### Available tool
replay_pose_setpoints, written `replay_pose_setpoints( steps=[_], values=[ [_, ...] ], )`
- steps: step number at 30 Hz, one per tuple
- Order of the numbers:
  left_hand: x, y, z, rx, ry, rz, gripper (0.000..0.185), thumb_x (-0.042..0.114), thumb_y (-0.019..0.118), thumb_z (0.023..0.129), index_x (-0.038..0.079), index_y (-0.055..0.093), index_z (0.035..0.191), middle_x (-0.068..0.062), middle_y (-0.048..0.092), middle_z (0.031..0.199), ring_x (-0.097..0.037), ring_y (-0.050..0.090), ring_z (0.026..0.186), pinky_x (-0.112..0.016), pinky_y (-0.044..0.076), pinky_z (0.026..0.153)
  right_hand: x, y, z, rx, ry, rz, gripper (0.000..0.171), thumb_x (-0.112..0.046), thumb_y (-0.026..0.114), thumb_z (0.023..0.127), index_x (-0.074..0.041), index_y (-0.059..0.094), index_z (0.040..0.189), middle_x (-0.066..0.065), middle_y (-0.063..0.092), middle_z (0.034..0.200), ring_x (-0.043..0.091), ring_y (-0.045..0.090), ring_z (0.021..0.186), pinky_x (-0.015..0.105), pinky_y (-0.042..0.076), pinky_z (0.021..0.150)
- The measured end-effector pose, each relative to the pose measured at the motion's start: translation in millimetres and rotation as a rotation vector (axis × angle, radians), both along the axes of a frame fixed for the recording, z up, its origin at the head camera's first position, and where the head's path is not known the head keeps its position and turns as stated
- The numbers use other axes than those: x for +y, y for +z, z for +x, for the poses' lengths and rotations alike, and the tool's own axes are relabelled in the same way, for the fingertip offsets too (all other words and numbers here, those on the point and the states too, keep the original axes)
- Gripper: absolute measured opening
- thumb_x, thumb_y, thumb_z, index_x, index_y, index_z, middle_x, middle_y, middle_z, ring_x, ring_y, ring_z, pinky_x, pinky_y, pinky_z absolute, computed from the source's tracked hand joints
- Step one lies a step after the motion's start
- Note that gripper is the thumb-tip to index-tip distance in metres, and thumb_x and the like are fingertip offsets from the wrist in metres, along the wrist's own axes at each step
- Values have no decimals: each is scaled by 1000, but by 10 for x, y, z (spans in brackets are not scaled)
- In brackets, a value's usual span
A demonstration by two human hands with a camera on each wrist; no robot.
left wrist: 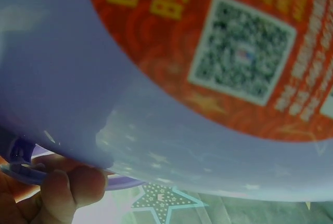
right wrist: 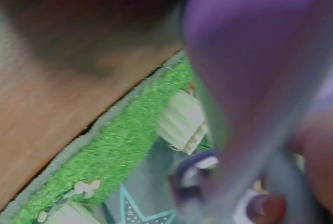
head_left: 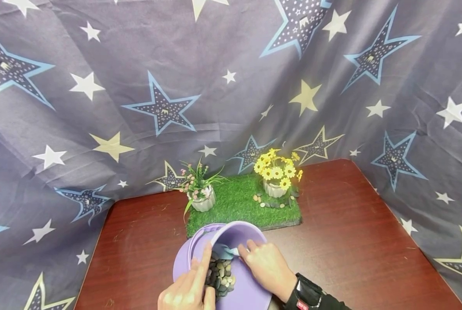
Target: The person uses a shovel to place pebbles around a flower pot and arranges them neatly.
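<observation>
A purple bucket (head_left: 236,237) is tilted above the table's near edge, with dark and pale pebbles (head_left: 221,275) inside. My left hand (head_left: 196,280) grips its left rim, thumb over the edge. In the left wrist view my fingers (left wrist: 67,187) curl under the bucket wall (left wrist: 104,94), which carries a red label with a QR code (left wrist: 242,50). My right hand (head_left: 263,265) reaches into the bucket from the right and pinches a small light blue scoop (head_left: 224,250) over the pebbles. The right wrist view is blurred, showing the bucket (right wrist: 250,47) close up.
Behind the bucket lies a green grass mat (head_left: 242,204) on the dark red table (head_left: 351,241). On it stand a white pot with pink flowers (head_left: 202,199) and a pot of yellow flowers (head_left: 275,174), with several pebbles (head_left: 269,203) at its base. Star-printed cloth (head_left: 157,86) surrounds the table.
</observation>
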State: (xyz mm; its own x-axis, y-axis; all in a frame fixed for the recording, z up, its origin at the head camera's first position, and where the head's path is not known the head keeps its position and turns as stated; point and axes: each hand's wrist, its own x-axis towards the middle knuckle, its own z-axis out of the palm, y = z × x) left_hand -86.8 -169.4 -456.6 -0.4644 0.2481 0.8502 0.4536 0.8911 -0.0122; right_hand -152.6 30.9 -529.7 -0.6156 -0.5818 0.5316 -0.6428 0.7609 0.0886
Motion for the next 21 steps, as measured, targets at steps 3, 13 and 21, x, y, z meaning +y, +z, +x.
replay_pose_setpoints(
  steps=[3, 13, 21],
  values=[
    [32, 57, -6, 26, -19, -6, 61, 19, 44, 72, 4, 74, 123, -11, 70, 70, -14, 37, 43, -26, 22, 38, 25, 25, -20, 43, 40, 10, 14, -19, 79, 80, -17, 70, 90, -4, 58, 72, 9, 50, 56, 24, 41, 45],
    [116, 284, 11, 28, -28, 15, 60, 16, 44, 67, 4, 76, 116, -10, 71, 69, -10, 33, 44, -25, 22, 38, 201, 223, -23, -422, 117, 13, 27, -29, 77, 90, -20, 61, 70, -10, 52, 59, 5, 46, 52, 26, 45, 55],
    [64, 95, -24, 25, -36, 0, 60, 17, 44, 72, 5, 75, 122, -9, 72, 74, -12, 36, 44, -25, 23, 37, 260, 260, -34, -712, 152, -34, 33, -34, 70, 96, -24, 60, 66, -17, 44, 57, -1, 38, 50, 19, 37, 54]
  ],
)
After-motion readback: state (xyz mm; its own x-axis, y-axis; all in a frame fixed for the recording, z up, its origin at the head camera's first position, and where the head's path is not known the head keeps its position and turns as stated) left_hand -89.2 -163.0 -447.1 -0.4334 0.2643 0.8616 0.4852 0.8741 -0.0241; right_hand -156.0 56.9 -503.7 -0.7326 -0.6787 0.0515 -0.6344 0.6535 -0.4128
